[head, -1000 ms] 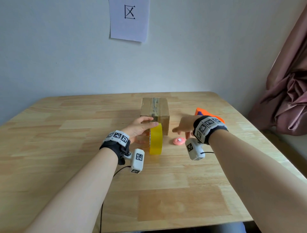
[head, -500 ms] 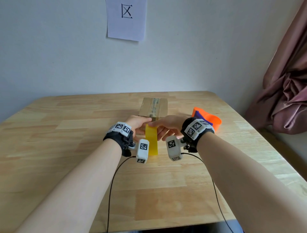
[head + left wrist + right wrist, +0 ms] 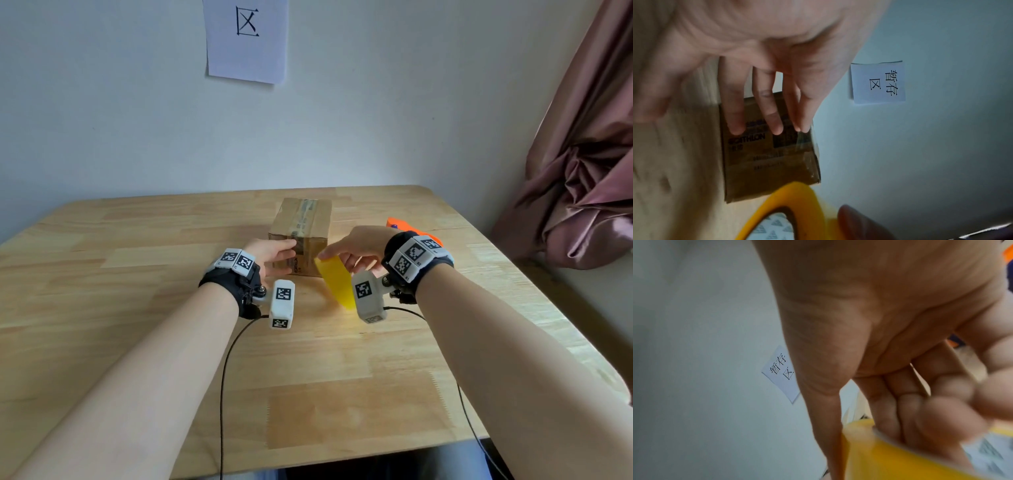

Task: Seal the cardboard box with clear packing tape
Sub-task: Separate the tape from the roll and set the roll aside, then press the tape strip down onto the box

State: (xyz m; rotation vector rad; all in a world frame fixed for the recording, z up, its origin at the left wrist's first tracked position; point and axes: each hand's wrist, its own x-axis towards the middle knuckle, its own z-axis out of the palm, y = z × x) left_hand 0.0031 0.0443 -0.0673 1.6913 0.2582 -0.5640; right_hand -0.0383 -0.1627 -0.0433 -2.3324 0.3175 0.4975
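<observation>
Yellow tape roll (image 3: pixel 337 285) sits just right of the cardboard box (image 3: pixel 301 236).
Right hand (image 3: pixel 356 248) fingers curl round the roll; left hand (image 3: pixel 270 255) fingers lie straight, spread on the box's near side.

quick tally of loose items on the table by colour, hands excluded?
Brown: 1, the cardboard box
Yellow: 1, the tape roll, gripped by the right hand
Orange: 1, an orange object behind the right wrist, mostly hidden
Total: 3
The left hand lies with straight fingers against the box front.
</observation>
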